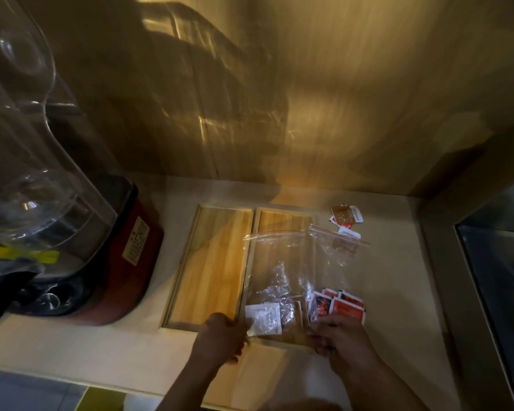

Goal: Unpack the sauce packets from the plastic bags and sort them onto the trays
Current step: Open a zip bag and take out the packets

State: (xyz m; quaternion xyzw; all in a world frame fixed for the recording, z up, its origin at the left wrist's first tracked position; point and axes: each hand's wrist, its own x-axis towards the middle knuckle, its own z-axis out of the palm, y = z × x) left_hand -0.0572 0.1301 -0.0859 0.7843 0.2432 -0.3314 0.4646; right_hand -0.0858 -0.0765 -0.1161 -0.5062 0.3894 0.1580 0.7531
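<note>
Two wooden trays lie side by side on the counter: the left tray (211, 262) is bare, the right tray (282, 219) is mostly covered by a clear zip bag (276, 262). A second clear zip bag (336, 253) lies to its right. White sauce packets (263, 317) sit in the first bag's near end, red-orange packets (343, 305) in the second's. My left hand (223, 336) pinches the near corner of the first bag. My right hand (341, 336) grips the near end of the second bag. A few loose packets (346, 218) lie at the back right.
A red-based blender (80, 232) with a clear jug stands at the left on the beige counter (101, 345). A wooden wall rises behind. A metal sink (499, 277) lies at the right edge.
</note>
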